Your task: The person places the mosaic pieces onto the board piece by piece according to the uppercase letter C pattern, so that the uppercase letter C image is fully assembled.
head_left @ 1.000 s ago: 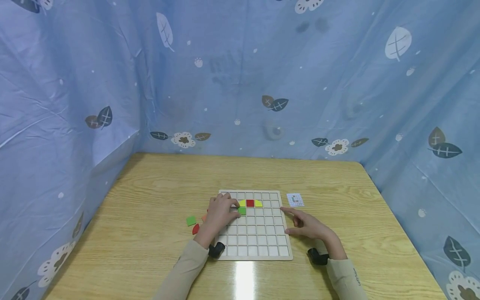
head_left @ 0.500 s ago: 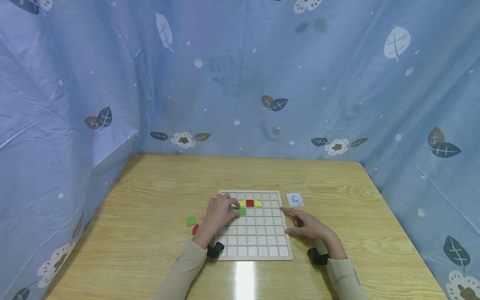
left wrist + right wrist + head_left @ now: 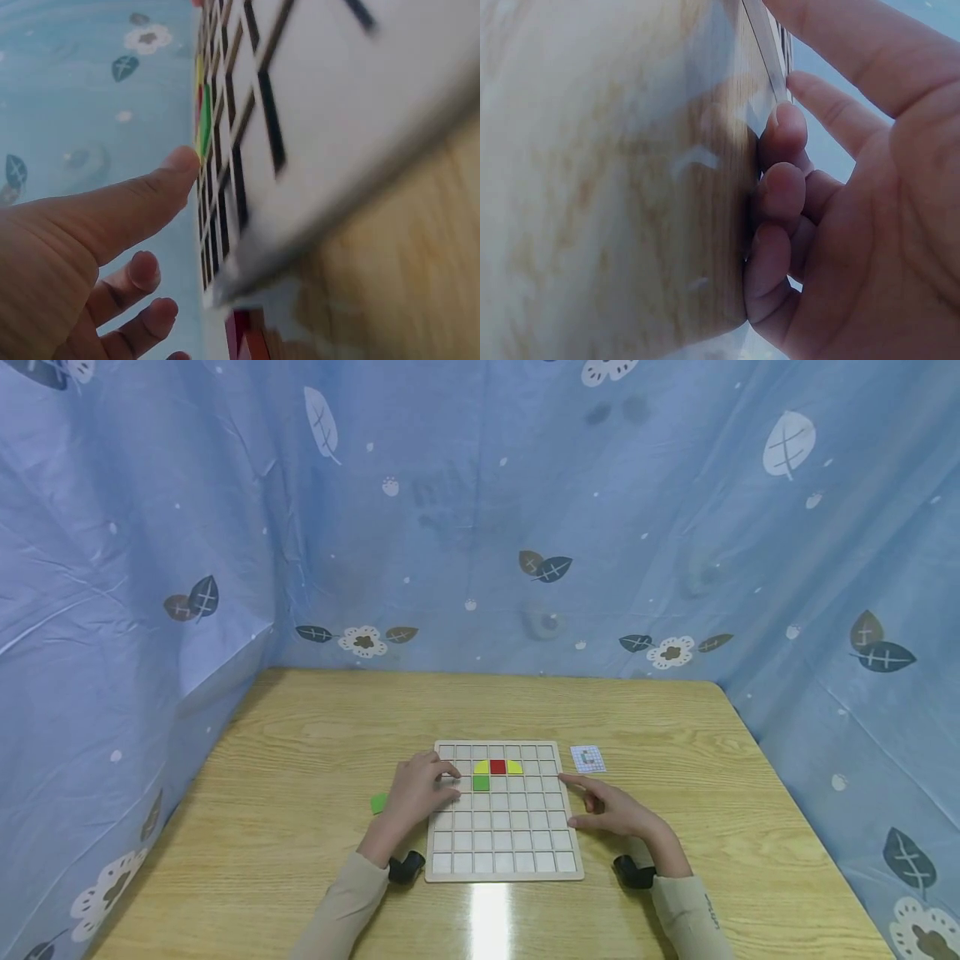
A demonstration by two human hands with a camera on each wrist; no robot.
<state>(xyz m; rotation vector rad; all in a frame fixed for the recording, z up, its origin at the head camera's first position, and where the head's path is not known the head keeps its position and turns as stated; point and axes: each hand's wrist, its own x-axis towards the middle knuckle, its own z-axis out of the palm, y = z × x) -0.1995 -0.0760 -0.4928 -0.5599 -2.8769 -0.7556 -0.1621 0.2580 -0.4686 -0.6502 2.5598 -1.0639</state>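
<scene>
A white gridded wooden board (image 3: 504,877) lies on the table, bearing a red square tile (image 3: 498,767) between two yellow rounded tiles (image 3: 514,767). One green square tile (image 3: 482,783) sits below the left yellow one. Over the board's left edge is my left hand (image 3: 411,789), thumb and index finger spread apart with nothing between them. My right hand (image 3: 618,811) touches the board's right edge with index finger and thumb; its other fingers curl loosely against the table in the right wrist view.
A loose green tile (image 3: 378,804) lies left of the board, partly behind the left hand. Red and orange pieces (image 3: 255,346) show beside the board in the left wrist view. A small pattern card (image 3: 588,758) rests at the board's upper right. Blue curtain surrounds the table.
My left hand has drawn back leftward from the green and left yellow tiles, uncovering them and now covering the loose red piece. The right hand has stayed at the board's edge.
</scene>
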